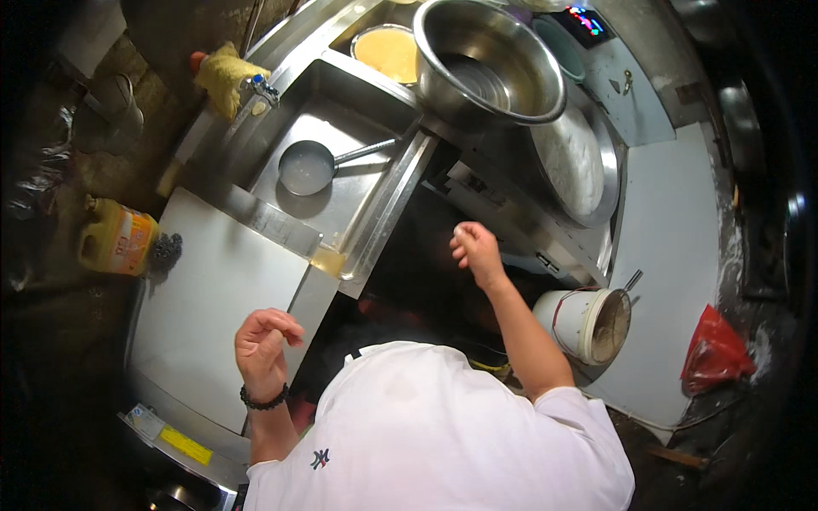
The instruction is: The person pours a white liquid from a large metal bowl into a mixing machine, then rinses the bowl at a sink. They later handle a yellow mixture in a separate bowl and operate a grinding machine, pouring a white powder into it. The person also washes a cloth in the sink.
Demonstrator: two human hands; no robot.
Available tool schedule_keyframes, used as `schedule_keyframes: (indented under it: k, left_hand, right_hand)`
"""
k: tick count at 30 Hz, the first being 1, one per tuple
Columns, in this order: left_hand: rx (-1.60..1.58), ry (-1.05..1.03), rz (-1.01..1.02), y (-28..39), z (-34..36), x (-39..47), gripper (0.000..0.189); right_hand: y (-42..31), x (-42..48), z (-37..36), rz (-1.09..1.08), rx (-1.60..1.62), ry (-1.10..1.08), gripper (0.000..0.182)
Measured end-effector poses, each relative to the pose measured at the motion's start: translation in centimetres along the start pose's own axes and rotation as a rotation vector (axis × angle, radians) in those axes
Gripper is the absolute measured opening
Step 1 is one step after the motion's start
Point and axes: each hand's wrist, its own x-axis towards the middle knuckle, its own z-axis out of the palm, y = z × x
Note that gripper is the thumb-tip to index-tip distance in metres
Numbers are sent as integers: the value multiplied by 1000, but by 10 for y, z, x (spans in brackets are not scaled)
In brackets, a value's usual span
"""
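My left hand [265, 345], with a dark beaded bracelet at the wrist, is raised beside the white board [211, 281], fingers curled in and nothing visible in them. In front of my body, over the dark gap between the counters, my right hand [478, 252] is also curled, thumb against the fingers; I see no object in it. Ahead lies a stainless-steel sink [358, 211]. A long-handled metal ladle [307, 168] with cloudy liquid in its bowl rests inside. A large steel basin [492, 64] stands past the sink, its inside bare apart from a sheen at the bottom.
A wide metal bowl of white dough [578, 166] sits right of the basin. A white bucket [569, 322] holds powder and a handled tool. Yellow liquid fills a round container [386, 51]. A yellow jug [121, 239], scouring pad [167, 249], yellow cloth [223, 80] and red bag [712, 354] lie around.
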Motion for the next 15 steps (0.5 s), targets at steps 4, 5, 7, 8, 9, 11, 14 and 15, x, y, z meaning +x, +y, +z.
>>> schedule_keyframes:
  k: [4, 5, 7, 8, 9, 11, 14, 15]
  left_hand:
    - [3, 109, 26, -4, -5, 14, 9]
    - [-1, 113, 18, -5, -5, 16, 10]
    - [-24, 120, 5, -7, -5, 22, 14]
    - [1, 136, 13, -11, -6, 25, 16]
    - [7, 152, 47, -14, -4, 29, 16]
    - [7, 192, 109, -24, 2, 33, 17]
    - [6, 235, 147, -45, 19, 33, 19]
    - [15, 250, 162, -54, 27, 32, 20]
  right_hand:
    - [-43, 62, -13, -45, 186, 35, 23]
    - [-53, 75, -21, -34, 265, 56, 24]
    - [-67, 105, -51, -11, 437, 87, 31]
    - [-69, 125, -71, 10, 488, 129, 40]
    - [-72, 147, -95, -3, 517, 136, 57]
    - [-86, 187, -124, -22, 587, 207, 72]
    - [-101, 246, -163, -28, 707, 178, 79]
    - [-106, 262, -169, -65, 722, 107, 73]
